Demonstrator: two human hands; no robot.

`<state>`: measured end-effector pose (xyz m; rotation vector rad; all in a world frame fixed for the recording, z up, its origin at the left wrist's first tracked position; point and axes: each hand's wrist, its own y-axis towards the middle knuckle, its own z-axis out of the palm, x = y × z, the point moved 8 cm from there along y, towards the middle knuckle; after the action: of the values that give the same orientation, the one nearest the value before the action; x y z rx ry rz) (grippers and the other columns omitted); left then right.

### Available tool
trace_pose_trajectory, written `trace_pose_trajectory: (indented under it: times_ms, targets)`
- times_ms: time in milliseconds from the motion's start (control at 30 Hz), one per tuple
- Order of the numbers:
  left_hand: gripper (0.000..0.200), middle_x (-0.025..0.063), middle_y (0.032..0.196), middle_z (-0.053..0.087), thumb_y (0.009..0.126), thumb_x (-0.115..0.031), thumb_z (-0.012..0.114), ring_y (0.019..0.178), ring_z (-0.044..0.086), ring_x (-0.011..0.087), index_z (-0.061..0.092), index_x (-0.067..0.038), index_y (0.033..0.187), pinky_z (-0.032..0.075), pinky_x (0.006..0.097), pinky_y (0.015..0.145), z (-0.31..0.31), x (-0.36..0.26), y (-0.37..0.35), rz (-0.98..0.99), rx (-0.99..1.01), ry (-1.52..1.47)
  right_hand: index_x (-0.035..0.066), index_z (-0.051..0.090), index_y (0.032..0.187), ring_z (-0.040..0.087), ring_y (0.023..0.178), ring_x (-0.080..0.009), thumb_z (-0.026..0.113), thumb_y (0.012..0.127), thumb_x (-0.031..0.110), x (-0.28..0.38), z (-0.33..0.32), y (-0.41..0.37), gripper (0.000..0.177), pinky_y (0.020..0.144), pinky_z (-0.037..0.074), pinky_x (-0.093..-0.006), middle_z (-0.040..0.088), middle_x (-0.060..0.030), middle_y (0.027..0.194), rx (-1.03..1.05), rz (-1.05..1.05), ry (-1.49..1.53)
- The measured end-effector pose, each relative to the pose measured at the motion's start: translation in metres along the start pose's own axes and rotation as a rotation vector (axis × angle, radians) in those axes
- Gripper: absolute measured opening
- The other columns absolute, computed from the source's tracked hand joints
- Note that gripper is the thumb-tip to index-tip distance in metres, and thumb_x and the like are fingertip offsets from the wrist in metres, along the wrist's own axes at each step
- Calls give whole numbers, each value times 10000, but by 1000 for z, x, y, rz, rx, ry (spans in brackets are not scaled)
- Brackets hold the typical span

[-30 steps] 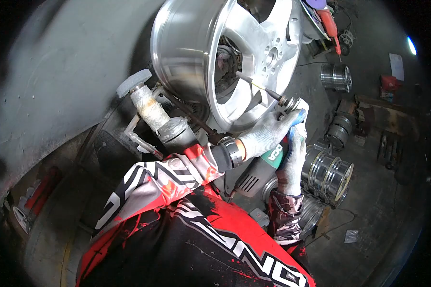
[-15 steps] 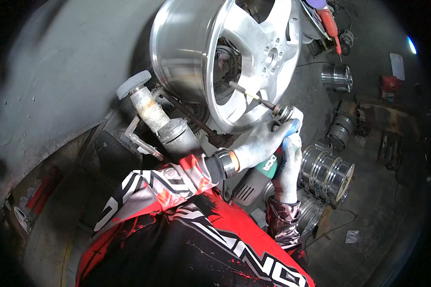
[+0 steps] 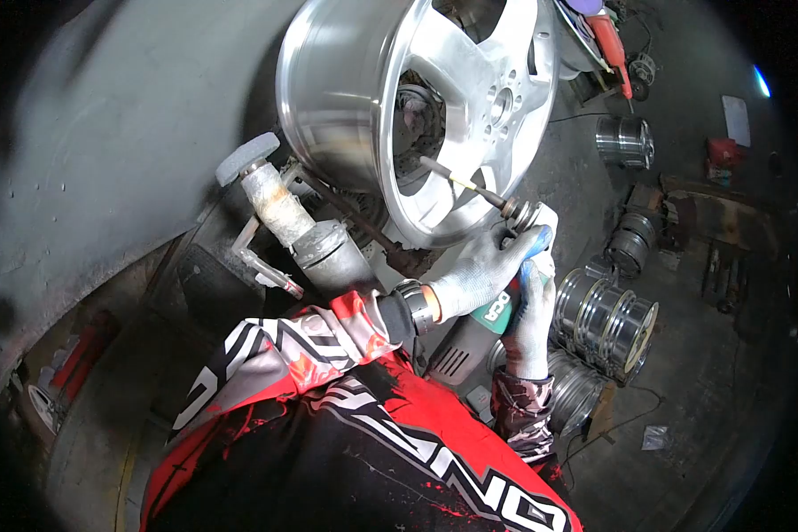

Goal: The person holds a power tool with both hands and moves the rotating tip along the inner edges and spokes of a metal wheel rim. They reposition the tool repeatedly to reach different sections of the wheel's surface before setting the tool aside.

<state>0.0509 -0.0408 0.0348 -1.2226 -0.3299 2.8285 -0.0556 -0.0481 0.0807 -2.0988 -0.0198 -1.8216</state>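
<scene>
Both my hands wear grey-white work gloves with blue fingertips and are wrapped around the front of a green and black power grinder (image 3: 459, 350). My left hand (image 3: 488, 266) grips it near the collar from the left side, a dark watch on its wrist. My right hand (image 3: 530, 324) closes around it from the right, thumb near the other hand. From the collar a thin rod with a grey tip (image 3: 470, 184) points up and left, overlapping the spoke opening of a large silver alloy wheel (image 3: 337, 97).
Left of the wheel stands a dusty grey machine (image 3: 279, 204) with a round pad on top. Polished rims (image 3: 607, 324) are piled on the floor at right, near a cable. A red power tool (image 3: 610, 49) sits at the upper right. A grey panel (image 3: 133, 133) fills the left.
The rod's tip has shifted slightly to the left and down across the wheel opening. Both hands keep nearly the same position and hold.
</scene>
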Motion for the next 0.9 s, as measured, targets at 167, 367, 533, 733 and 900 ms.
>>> trace_pose_trajectory:
  times_ms: [167,367,533,733,900]
  targets:
    - [556,67,1095,677,987,-489,596,1021,592,113,648,-3,1250,459,272,931,7,-6,8,41,65,-49,28,489,1393,649,1095,-195,627,1004,258,3,-4,6,473,927,547,-348,623,-101,1267,-14,-58,32]
    - [530,70,1080,678,993,-492,576,994,600,114,668,-15,1205,469,278,909,6,2,5,33,25,33,26,495,1388,653,1092,-201,631,1002,267,-6,-11,3,475,917,552,-350,635,-102,1243,-25,-1,17]
    - [494,48,998,676,987,-476,596,939,608,111,676,-22,1165,486,284,858,4,0,4,68,-66,59,27,526,1357,658,1052,-180,627,1004,276,-8,-13,5,445,910,545,-336,642,-92,1229,-3,-8,40]
    - [491,64,989,677,986,-480,601,935,613,118,679,-28,1160,488,285,851,12,-3,7,-36,49,27,18,528,1351,655,1051,-175,601,1014,281,-12,-21,10,433,911,542,-330,643,-89,1229,-42,-33,55]
    - [534,86,999,673,992,-502,574,965,622,146,666,-9,1176,488,321,876,3,-9,-14,33,-61,141,23,517,1370,652,1087,-186,614,1007,283,-15,-13,-3,457,926,538,-334,627,-104,1273,10,-23,39]
